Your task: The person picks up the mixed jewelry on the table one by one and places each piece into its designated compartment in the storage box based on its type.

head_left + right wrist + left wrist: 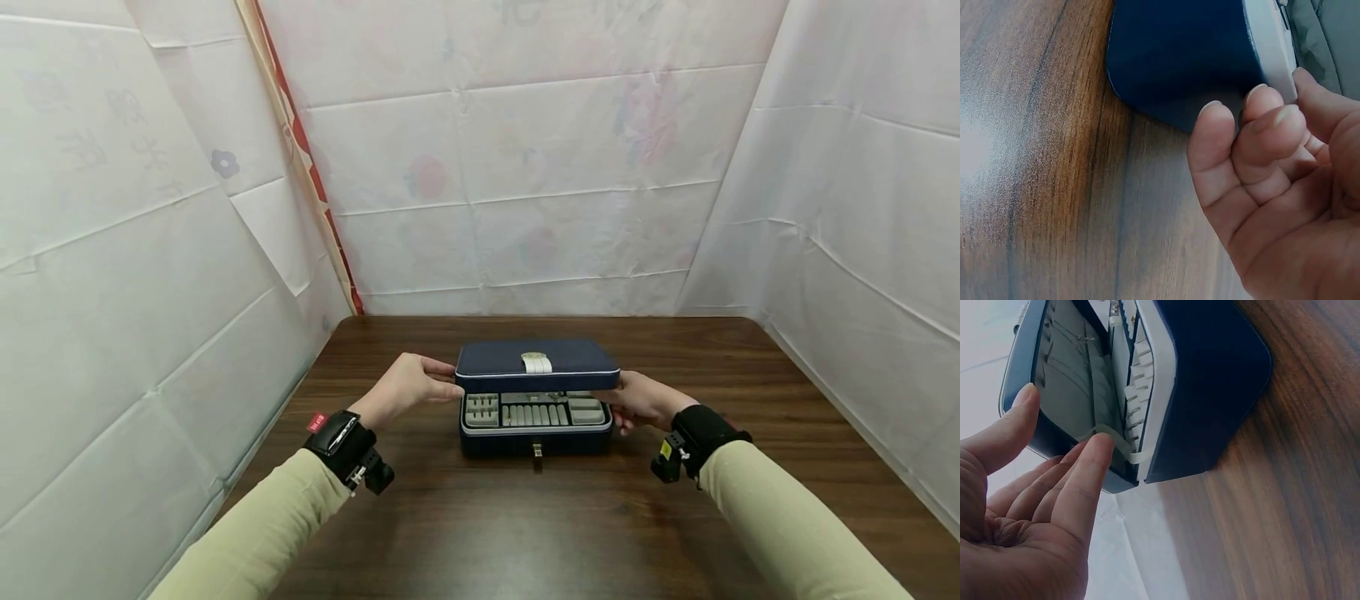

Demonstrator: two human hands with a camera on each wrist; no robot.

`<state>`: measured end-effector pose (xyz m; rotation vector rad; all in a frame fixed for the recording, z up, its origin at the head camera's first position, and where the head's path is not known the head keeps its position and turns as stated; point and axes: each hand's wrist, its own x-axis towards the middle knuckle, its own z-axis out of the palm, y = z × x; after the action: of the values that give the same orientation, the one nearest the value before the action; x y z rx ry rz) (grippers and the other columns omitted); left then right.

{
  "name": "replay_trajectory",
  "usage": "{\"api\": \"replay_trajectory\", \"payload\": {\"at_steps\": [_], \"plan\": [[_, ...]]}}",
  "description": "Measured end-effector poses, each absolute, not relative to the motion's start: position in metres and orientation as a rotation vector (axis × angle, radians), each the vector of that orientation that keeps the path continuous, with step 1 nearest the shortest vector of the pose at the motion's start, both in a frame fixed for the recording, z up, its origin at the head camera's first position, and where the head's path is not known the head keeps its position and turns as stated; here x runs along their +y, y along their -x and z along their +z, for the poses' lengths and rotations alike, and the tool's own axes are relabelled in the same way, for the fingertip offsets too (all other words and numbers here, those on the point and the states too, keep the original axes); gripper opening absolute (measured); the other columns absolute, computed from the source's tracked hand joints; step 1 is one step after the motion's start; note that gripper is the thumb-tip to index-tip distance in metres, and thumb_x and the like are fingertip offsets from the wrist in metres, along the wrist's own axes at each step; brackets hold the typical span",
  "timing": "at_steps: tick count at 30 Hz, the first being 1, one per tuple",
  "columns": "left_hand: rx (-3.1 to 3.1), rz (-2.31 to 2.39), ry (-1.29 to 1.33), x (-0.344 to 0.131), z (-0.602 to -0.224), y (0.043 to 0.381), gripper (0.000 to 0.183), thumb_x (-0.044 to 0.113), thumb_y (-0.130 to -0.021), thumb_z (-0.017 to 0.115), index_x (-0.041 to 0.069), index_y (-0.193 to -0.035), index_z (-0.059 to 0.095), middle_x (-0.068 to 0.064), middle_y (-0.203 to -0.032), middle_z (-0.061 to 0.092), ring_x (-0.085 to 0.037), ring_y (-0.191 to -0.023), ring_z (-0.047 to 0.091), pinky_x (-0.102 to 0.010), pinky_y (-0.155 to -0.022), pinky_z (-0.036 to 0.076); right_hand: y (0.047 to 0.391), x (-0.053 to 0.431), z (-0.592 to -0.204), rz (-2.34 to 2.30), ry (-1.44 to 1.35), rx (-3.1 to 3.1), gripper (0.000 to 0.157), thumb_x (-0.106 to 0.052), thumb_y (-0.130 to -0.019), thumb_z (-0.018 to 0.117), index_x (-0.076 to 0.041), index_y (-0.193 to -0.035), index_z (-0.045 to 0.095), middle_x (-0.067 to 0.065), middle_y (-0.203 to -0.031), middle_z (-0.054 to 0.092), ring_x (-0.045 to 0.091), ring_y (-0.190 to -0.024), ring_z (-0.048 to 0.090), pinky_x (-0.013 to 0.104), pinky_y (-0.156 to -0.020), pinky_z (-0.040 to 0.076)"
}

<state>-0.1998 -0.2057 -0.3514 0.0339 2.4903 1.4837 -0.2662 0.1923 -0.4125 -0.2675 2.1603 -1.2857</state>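
Observation:
A navy jewelry box [495,443] sits on the table with its lid [570,354] tilted partway up. Grey ring rolls [534,415] and small compartments show in the gap. My left hand [408,392] holds the lid's left end: thumb on its front edge, fingers along the side, by a pale strap [1124,447] joining lid and base. At the right end is my right hand [643,400], one digit in the gap under the lid and other fingers [1213,134] curled beside the base. Part of its grip is hidden behind the lid.
A brass clasp [537,450] is on the front of the base, and a white tab [537,362] hangs on the lid. Brown wooden tabletop [480,533] surrounds the box. White sheeting [525,167] stands behind and on both sides.

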Motion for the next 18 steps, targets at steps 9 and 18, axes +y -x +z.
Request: {"api": "replay_trajectory", "payload": {"at_steps": [9, 18], "plan": [[2.562, 1.424, -0.025, -0.2040, -0.3564, 0.1950, 0.052, 0.022, -0.082, 0.087, 0.007, -0.129, 0.071, -0.006, -0.113, 0.076, -0.022, -0.100, 0.075, -0.037, -0.083, 0.059, 0.2672, 0.1942, -0.4163, -1.320, 0.291, 2.139, 0.047, -0.025, -0.108, 0.053, -0.003, -0.148, 0.040, 0.009, -0.071, 0.057, 0.014, -0.052, 0.051, 0.041, -0.065, 0.058], [2.629, 1.371, -0.034, -0.2035, -0.3620, 0.1920, 0.053, 0.027, -0.081, 0.088, 0.012, -0.129, 0.072, -0.003, -0.119, 0.074, -0.017, -0.111, 0.068, -0.042, -0.092, 0.054, 0.2690, 0.1988, -0.4195, -1.340, 0.356, 2.082, 0.050, -0.018, -0.110, 0.046, -0.006, -0.156, 0.029, 0.010, -0.073, 0.057, 0.016, -0.054, 0.052, 0.045, -0.068, 0.058]]}}
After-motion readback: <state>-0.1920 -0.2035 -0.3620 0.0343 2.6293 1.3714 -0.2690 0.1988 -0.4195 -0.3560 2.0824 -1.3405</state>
